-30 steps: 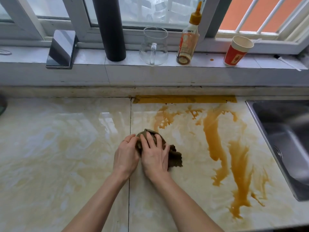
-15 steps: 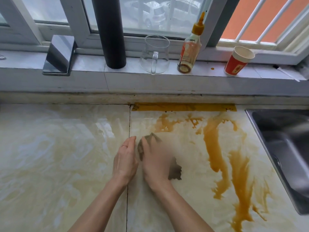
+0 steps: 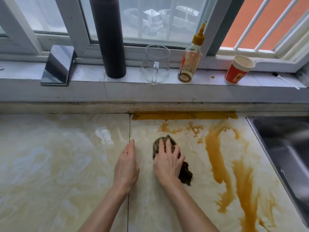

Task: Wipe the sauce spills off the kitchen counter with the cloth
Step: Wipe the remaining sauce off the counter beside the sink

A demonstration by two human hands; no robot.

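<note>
A crumpled olive-brown cloth lies on the pale marble counter, pressed under my right hand, whose fingers are spread over it. My left hand rests edge-down on the counter just left of the cloth, fingers together, holding nothing and apart from the cloth. Brown sauce spills run in long streaks to the right of the cloth, with smaller splashes near the back edge. The strip between the cloth and the streaks looks smeared thin.
A steel sink is set into the counter at the right. On the window ledge stand a dark cylinder, a glass jug, a sauce bottle, a red paper cup and a shiny box.
My right hand has slid the cloth to the right, away from my left hand, which has let go of it and stays by the counter seam. The camera view has tilted upward slightly.
</note>
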